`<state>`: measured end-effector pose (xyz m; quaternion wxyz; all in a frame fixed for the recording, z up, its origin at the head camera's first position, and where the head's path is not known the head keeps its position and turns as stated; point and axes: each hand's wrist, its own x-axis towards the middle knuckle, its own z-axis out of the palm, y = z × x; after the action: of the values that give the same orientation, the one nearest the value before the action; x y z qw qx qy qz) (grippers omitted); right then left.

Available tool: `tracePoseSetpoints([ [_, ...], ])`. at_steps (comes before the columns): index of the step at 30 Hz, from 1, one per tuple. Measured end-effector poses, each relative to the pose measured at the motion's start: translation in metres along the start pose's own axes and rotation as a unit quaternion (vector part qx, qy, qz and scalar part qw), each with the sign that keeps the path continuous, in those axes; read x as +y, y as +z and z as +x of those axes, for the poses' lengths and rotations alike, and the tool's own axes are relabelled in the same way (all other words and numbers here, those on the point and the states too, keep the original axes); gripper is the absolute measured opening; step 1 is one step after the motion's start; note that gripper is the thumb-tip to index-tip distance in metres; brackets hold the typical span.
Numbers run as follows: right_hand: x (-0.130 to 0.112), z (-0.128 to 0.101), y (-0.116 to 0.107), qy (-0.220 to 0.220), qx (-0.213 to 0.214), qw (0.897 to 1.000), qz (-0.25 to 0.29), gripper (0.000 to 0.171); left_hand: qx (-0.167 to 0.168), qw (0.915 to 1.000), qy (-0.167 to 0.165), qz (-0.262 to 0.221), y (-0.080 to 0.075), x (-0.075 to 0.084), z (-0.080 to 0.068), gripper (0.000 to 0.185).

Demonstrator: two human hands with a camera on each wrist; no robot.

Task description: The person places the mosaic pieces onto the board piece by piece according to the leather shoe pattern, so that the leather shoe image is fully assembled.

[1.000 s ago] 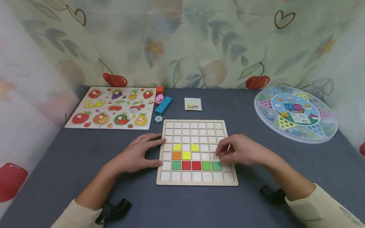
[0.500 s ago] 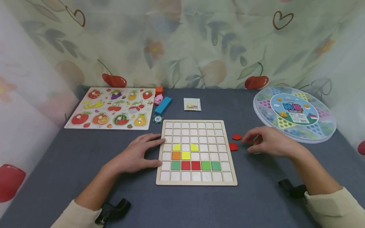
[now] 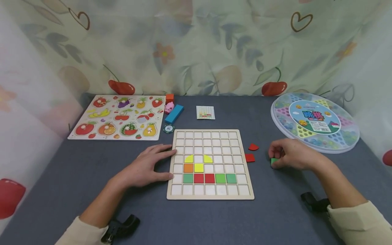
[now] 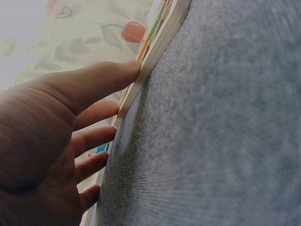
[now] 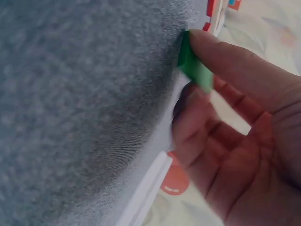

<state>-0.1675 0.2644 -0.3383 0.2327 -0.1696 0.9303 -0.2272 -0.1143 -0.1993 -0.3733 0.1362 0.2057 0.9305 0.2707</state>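
A wooden grid board (image 3: 210, 194) lies on the grey table, with yellow, orange, red and green tiles set in its lower rows. My left hand (image 3: 146, 166) lies flat beside the board, its straight fingers (image 4: 101, 83) touching the board's left edge (image 4: 157, 42). To the right of the board my right hand (image 3: 289, 156) pinches a small green tile (image 3: 273, 161) (image 5: 193, 68) between thumb and fingers, down at the tabletop. Two red tiles (image 3: 249, 157) (image 3: 253, 147) lie loose between the board and that hand.
A fruit puzzle board (image 3: 117, 117) sits at the back left, with a blue block (image 3: 175, 113), a pink pig figure (image 3: 169, 107), an orange cube (image 3: 169, 98) and a chip (image 3: 168, 129) beside it. A small pattern card (image 3: 205, 112) lies behind the board. A round game box (image 3: 315, 120) stands back right.
My right hand left the board's right part, moved to the table on the right and now pinches a green tile. Two red tiles came into view. The left hand stayed put.
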Motion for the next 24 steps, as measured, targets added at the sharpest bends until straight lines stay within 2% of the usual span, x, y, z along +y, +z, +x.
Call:
tracePoseSetpoints([
  [3,-0.004,-0.001,-0.002,0.009,-0.009,0.999,0.051,0.019,0.000,1.0000,0.000,0.000,0.000,0.000,0.000,0.078],
  [5,-0.007,-0.002,-0.003,0.003,-0.012,0.996,0.091,0.020,0.000,1.0000,0.001,0.000,0.000,0.000,0.000,0.078],
  [8,-0.016,0.000,-0.005,-0.011,-0.007,0.993,0.120,0.021,0.000,1.0000,-0.001,-0.001,0.000,0.000,0.000,0.078],
  [16,-0.050,0.013,-0.002,-0.045,-0.009,0.989,0.142,0.019,-0.001,1.0000,-0.004,-0.003,0.000,0.001,0.000,0.078],
  [20,-0.066,0.023,0.003,-0.067,-0.024,0.985,0.160,0.018,-0.003,1.0000,-0.004,-0.004,0.000,0.001,-0.001,0.078],
  [24,-0.081,0.035,0.010,-0.076,-0.042,0.985,0.150,0.013,-0.003,1.0000,-0.003,-0.005,-0.001,0.001,-0.001,0.078],
])
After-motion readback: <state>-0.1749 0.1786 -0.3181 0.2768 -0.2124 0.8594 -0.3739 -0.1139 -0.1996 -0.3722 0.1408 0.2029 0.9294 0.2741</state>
